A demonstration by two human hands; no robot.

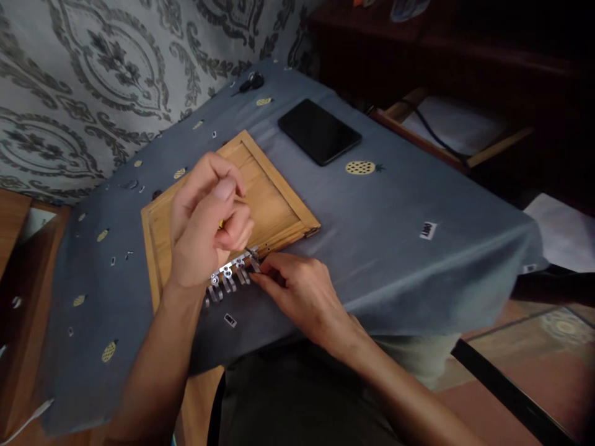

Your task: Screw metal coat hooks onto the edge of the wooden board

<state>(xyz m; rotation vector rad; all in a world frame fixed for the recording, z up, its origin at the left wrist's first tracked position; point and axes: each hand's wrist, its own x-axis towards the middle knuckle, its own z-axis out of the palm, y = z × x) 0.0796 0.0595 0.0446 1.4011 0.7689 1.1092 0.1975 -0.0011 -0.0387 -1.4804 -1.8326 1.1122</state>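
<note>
A wooden panel with a raised frame (274, 186) lies on the cloth-covered table. Along its near edge runs a metal strip with several curved metal hooks (227, 272). My left hand (209, 217) is over the panel, fingers curled round a mostly hidden tool that looks like a screwdriver; a bit of yellow shows between the fingers and a thin dark shaft points at the strip's right end. Beside that end, my right hand (300, 288) pinches the rightmost hook (254, 264) between thumb and fingertips.
Beyond the panel, a black tablet or phone (320, 131) lies on the blue pineapple-print cloth (381, 217). A small dark object (251, 82) is near the far corner. An open drawer (453, 127) with papers stands at the right. Patterned fabric (106, 68) rises behind the table.
</note>
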